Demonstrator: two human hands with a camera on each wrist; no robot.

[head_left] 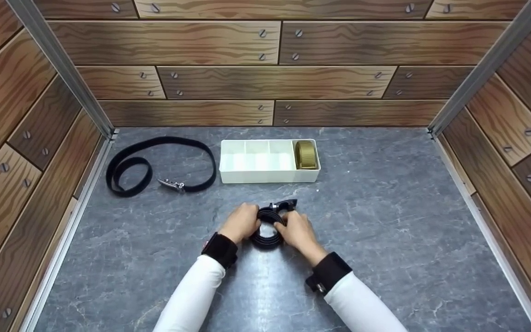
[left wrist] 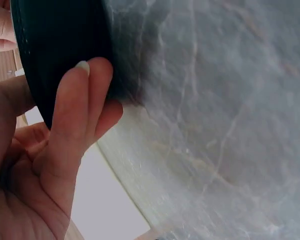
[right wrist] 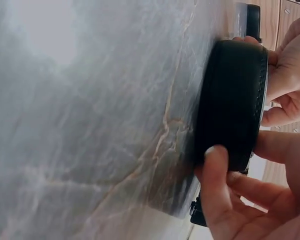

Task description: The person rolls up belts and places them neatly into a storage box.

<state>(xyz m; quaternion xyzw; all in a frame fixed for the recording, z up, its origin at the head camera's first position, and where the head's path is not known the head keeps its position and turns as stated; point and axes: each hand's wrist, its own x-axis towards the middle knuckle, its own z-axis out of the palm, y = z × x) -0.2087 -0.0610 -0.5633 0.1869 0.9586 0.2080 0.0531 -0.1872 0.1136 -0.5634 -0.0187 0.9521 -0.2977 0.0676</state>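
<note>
A black belt (head_left: 266, 241) is wound into a round, several-layered coil standing on its edge on the tabletop. My left hand (head_left: 241, 222) grips the left side of the coil, fingers along its outer face. From the right, my right hand (head_left: 298, 229) pinches the other side, thumb toward the ring's inside. Behind the coil, the buckle end (head_left: 286, 205) sticks out to the right. Stitching runs along the edge of the coiled belt (right wrist: 230, 105) in the right wrist view. In the left wrist view the fingertips of my left hand (left wrist: 55, 150) press on the strap.
Beyond the hands stands a white divided box (head_left: 268, 176), a rolled olive belt (head_left: 306, 154) in its rightmost compartment. Left of it lies another black belt (head_left: 168, 139), loosely looped, with a silver buckle (head_left: 172, 185). Wood-patterned walls (head_left: 219, 83) enclose the grey marbled tabletop (head_left: 408, 230).
</note>
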